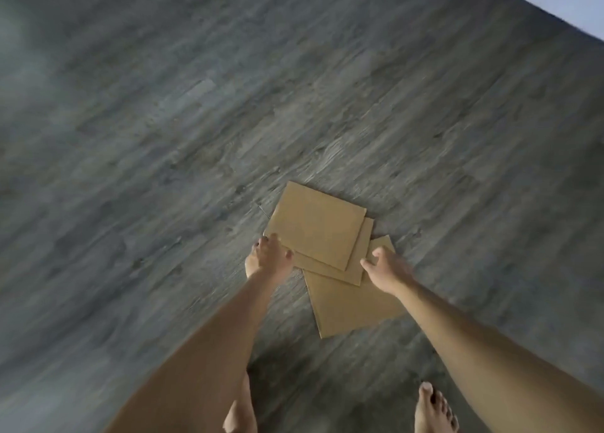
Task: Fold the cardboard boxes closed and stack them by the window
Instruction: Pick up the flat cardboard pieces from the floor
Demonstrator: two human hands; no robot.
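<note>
Three flattened brown cardboard boxes lie overlapping on the grey wood-look floor: a top sheet [318, 225], a middle sheet [358, 262] peeking out beneath it, and a lower sheet [346, 305] nearest me. My left hand [269, 256] is at the pile's left corner, thumb over the edge and fingers curled; whether it grips the cardboard is unclear. My right hand [385, 269] hovers at the right edge of the middle sheet with loosely curled, spread fingers that hold nothing. The picture is blurred by motion.
Grey plank floor [196, 122] stretches all round the pile. My bare feet [434, 409] stand at the bottom of the view, close to the pile. A pale wall [575, 4] shows at the top right corner.
</note>
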